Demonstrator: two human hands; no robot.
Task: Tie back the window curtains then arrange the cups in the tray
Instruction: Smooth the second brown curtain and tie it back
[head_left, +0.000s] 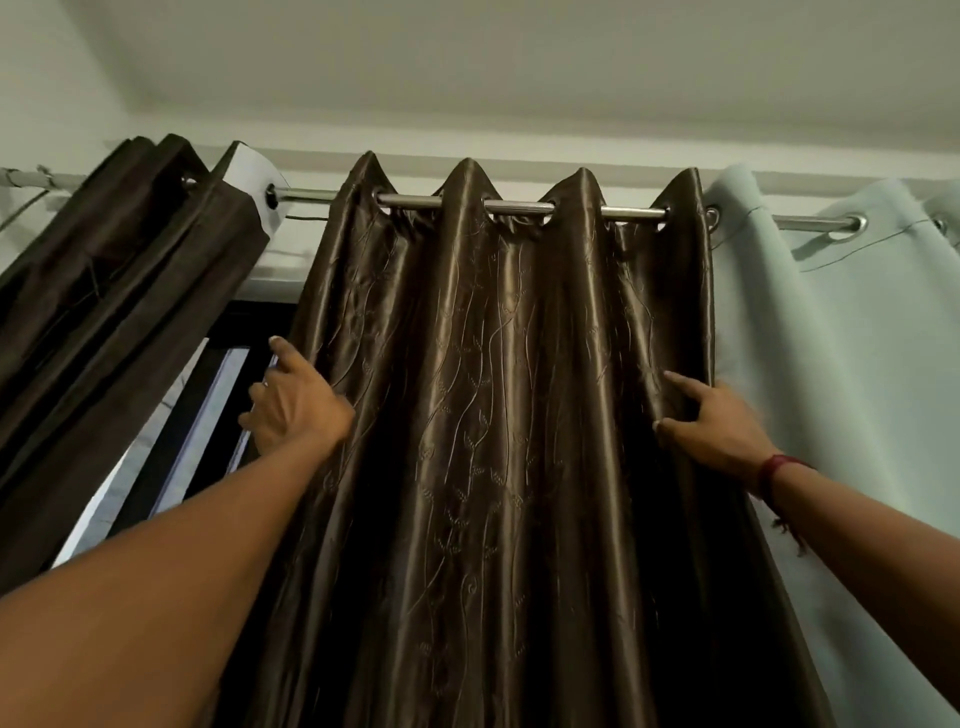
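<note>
Both hands are up on the middle brown curtain (498, 364), the shiny one with a stitched vine pattern. It hangs by eyelets on the metal rod (519, 206) in four folds, not yet tied back.

Left hand (296, 402): on the curtain's left edge with the back of the hand toward me. The index finger is stretched upward and the other fingers are curled round the edge, so it's gripping the fabric.

Right hand (714, 423): at the curtain's right edge. A fold is caught between the thumb below and the index finger above, so it's pinching the fabric. There's a red thread band (775, 470) on that wrist.

Neighbours on the same rod:
- Left: a darker brown curtain (119, 291), bunched up and slanting away, with a white backing showing at its top corner.
- Right: a pale grey-green curtain (831, 353), touching the brown one's right edge.

A dark-framed window (208, 410) shows in the gap between the two brown curtains, just beside the left hand, with daylight behind it.

There's a white ceiling and wall above the rod. No cups or tray in sight from here.
</note>
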